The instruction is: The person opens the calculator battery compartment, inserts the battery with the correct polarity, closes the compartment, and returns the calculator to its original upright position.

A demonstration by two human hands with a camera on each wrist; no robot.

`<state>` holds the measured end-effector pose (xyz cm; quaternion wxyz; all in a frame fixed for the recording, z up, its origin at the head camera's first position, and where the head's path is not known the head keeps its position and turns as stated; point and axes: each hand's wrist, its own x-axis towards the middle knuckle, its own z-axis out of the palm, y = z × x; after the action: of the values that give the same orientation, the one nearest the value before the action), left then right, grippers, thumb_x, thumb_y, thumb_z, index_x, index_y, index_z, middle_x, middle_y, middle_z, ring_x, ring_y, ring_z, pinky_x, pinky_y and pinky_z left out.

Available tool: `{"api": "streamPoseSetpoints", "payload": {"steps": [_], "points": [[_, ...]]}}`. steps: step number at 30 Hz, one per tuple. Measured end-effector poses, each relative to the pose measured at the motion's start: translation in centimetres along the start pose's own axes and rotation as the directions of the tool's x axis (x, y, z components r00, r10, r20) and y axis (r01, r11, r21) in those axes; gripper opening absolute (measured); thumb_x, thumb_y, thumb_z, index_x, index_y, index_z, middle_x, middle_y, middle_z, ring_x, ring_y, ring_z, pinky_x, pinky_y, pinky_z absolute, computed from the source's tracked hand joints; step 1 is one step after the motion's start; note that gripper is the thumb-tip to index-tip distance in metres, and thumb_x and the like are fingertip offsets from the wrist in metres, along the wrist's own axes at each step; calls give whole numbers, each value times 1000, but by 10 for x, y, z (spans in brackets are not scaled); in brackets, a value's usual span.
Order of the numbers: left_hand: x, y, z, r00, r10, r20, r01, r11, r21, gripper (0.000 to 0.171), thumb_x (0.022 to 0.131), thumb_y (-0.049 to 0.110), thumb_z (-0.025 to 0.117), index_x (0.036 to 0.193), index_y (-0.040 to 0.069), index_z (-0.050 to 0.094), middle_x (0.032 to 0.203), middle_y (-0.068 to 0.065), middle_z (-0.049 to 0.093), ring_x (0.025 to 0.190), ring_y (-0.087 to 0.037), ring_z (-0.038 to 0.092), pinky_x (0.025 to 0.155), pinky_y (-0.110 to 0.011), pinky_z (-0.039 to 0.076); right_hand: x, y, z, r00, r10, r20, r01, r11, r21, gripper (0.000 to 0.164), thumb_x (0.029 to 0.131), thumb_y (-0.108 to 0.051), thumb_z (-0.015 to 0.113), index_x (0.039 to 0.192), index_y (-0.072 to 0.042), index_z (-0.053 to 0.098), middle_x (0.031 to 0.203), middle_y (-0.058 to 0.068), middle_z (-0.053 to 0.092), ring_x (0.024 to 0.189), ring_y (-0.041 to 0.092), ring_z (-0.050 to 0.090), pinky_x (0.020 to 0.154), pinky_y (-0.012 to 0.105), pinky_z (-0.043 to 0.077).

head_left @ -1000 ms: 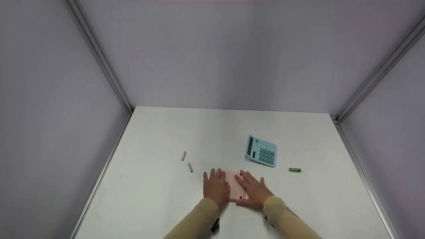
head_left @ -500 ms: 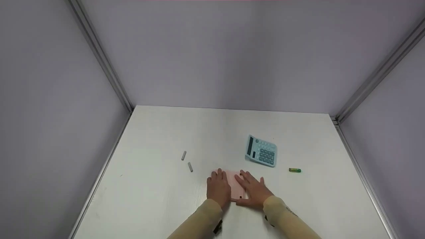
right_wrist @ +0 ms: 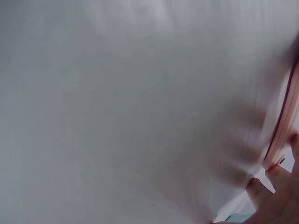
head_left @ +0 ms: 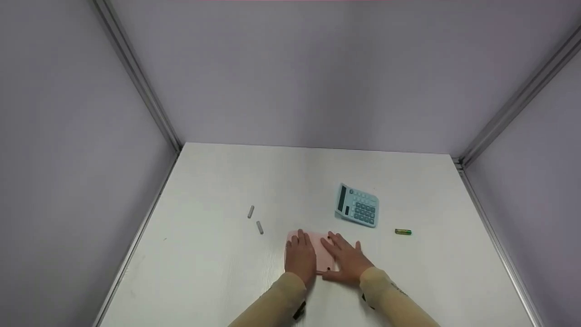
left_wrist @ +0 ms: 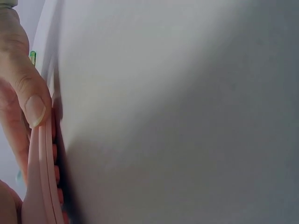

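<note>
A pink calculator (head_left: 324, 261) lies face down on the white table, its plain back upward with small dark feet at the right corners. Rounded pink keys (left_wrist: 57, 172) show along its underside in the left wrist view. My left hand (head_left: 300, 256) rests flat over its left part, fingers pointing away and close together. My right hand (head_left: 350, 263) steadies the right end, thumb against the near edge and a fingertip at the far corner. In the right wrist view, fingertips (right_wrist: 275, 172) meet the pink casing's corner.
A light blue calculator (head_left: 357, 205) lies face up beyond the right hand. To its right is a green battery (head_left: 403, 232). Two small grey cylinders (head_left: 251, 212) lie to the left. Grey panels (head_left: 290, 72) wall the table on the back and sides.
My left hand has slid slightly right over the pink calculator, its fingers drawing closer together and baring the left edge. The right hand stays in place.
</note>
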<state>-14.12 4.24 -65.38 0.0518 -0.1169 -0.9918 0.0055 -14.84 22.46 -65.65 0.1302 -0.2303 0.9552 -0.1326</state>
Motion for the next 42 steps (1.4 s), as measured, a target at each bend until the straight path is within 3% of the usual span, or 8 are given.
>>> {"api": "streamPoseSetpoints", "payload": {"steps": [4,8,13,18,23,31,36,42], "points": [[0,1,-1,1000,4,18,-5,999,46,54,96,27,57,139,-3,46,141,-19,47,122,-32,48,101,-55,40,0,-1,-1,1000,-2,-5,2,1000,2,98,76,-76,57,154,-34,17,161,-3,10,147,25,11,103,75,14],[0,1,-4,999,28,25,-30,995,92,54,97,28,55,138,-5,47,141,-21,47,122,-33,48,101,-54,40,0,-1,-1,1000,-8,-15,8,1000,18,98,75,-75,59,154,-33,18,161,-2,10,146,26,11,102,76,13],[0,-4,-5,998,55,-21,-52,992,111,50,96,27,55,136,-3,50,138,-18,50,119,-32,49,102,-55,39,-1,0,-2,1000,-10,-26,11,999,33,99,74,-74,61,154,-33,20,161,0,13,146,28,14,102,76,14],[-3,-16,-5,997,54,-49,-53,998,31,48,98,30,51,138,3,50,141,-13,50,124,-31,48,102,-65,33,1,0,-2,1000,7,-10,-7,1000,22,99,74,-76,59,154,-35,18,161,-2,12,146,27,14,103,75,14],[-7,-29,-6,998,50,-48,-53,996,-65,51,99,41,45,141,13,49,145,-7,47,137,-33,35,104,-69,25,1,0,0,1000,-2,-9,2,1000,0,99,74,-77,57,154,-33,17,161,-2,12,146,27,14,103,74,16],[-11,-44,-5,976,170,-134,-188,974,-130,45,94,42,55,132,18,58,140,-7,51,133,-32,41,100,-66,34,1,1,3,1000,-2,-1,2,1000,0,99,74,-80,53,154,-35,15,161,-3,9,146,27,12,103,74,14],[-8,-55,-13,964,254,-80,-265,944,-198,51,93,40,58,136,13,53,141,-9,49,130,-30,44,99,-63,38,2,3,4,1000,2,5,-2,1000,10,99,74,-80,53,154,-38,13,161,-5,8,147,24,9,104,74,13],[-3,-62,-21,958,286,35,-270,934,-233,58,92,44,59,141,15,48,145,-7,45,131,-30,43,100,-62,38,2,5,4,1000,-18,6,18,999,-40,101,74,-82,51,154,-35,12,162,-3,8,147,24,9,103,74,17]]}}
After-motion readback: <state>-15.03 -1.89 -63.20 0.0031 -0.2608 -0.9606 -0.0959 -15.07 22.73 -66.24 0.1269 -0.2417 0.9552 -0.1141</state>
